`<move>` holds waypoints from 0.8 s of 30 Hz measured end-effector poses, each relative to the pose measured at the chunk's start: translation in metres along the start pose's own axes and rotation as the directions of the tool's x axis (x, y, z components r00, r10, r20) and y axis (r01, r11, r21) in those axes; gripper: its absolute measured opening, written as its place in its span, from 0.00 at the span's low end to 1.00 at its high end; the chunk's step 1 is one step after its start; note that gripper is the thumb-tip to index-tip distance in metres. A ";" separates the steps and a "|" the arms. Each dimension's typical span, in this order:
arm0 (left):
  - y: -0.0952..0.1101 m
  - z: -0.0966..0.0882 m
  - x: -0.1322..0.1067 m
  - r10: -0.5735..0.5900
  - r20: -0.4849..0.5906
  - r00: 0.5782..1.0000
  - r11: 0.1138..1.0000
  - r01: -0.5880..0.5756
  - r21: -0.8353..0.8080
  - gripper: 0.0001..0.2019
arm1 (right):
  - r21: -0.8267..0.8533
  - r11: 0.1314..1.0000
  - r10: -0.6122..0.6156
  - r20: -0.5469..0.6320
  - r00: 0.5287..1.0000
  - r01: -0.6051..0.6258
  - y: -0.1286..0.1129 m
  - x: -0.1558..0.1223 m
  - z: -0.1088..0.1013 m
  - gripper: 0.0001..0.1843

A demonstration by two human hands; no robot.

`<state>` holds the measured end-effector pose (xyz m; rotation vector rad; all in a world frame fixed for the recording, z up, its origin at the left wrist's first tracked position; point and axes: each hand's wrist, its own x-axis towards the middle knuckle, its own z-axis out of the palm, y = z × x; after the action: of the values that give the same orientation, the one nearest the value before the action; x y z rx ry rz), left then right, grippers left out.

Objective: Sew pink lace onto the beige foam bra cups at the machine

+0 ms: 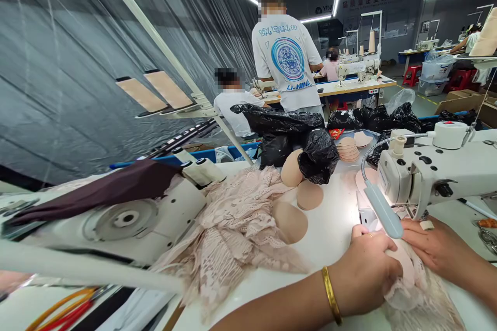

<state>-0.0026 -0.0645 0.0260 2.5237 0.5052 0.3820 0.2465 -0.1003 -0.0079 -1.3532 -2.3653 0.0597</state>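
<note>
My left hand (pixel 367 269), with a gold bangle on the wrist, grips a piece of pale pink lace fabric (pixel 415 289) on the white table (pixel 330 232). My right hand (pixel 435 245) lies flat on the same fabric, just under the head of the white sewing machine (pixel 430 170). The machine's bendable lamp (pixel 382 209) hangs between the two hands. The needle area is hidden behind the lamp and my hands.
A heap of pink lace (pixel 236 222) and several beige foam cups (pixel 289 220) lie at the table's middle, with black plastic bags (pixel 306 150) behind. Another machine (pixel 128 217) stands left. A person in a white T-shirt (pixel 287 62) stands beyond; others sit at far tables.
</note>
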 end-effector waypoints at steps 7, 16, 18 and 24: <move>-0.013 -0.020 0.007 0.062 0.065 0.996 0.996 -0.066 0.060 0.06 | -0.014 0.999 -0.035 0.030 0.999 0.035 0.000 0.000 -0.001 0.23; -0.030 -0.043 0.018 0.137 0.106 0.985 0.970 -0.155 0.190 0.07 | 0.058 0.997 -0.062 0.041 0.997 0.059 -0.007 0.003 -0.011 0.19; -0.030 -0.045 0.017 0.169 0.114 0.979 0.960 -0.190 0.205 0.07 | 0.086 0.992 -0.098 0.054 0.994 0.093 -0.007 0.004 -0.014 0.18; -0.029 -0.046 0.016 0.195 0.146 0.970 0.941 -0.227 0.252 0.09 | 0.076 0.994 -0.084 0.047 0.995 0.081 -0.005 0.002 -0.014 0.17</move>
<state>-0.0129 -0.0140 0.0505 2.8536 0.2527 0.2523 0.2468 -0.1031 0.0067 -1.2319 -2.4325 0.1581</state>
